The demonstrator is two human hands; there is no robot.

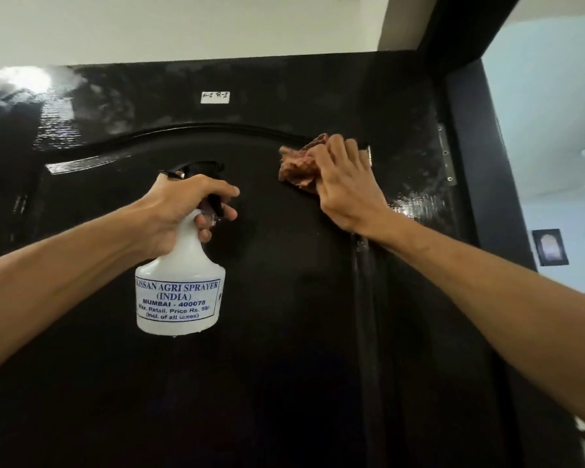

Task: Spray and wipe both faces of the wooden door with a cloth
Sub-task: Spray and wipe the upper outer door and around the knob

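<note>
While left fingers (pixel 217 187) clasp spray bottle (pixel 179 265), right fingers (pixel 340 157) clutch cloth (pixel 298 167) against door (pixel 284 366), both arms raised

Home: wooden door (pixel 284 349), framed wall pic (pixel 550 247).

The white spray bottle (pixel 179 292), left of the middle, has blue words: "KISSAN AGRI SPRAYER (INDIA), MUMBAI - 400078, Max. Retail. Price Rs. 99/-". A small white sticker (pixel 215 97) high on the black door (pixel 284 332) reads "F-1 R-1".

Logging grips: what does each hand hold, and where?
Left hand grips the spray bottle by its neck; right hand clutches the bunched cloth against the door.
</note>
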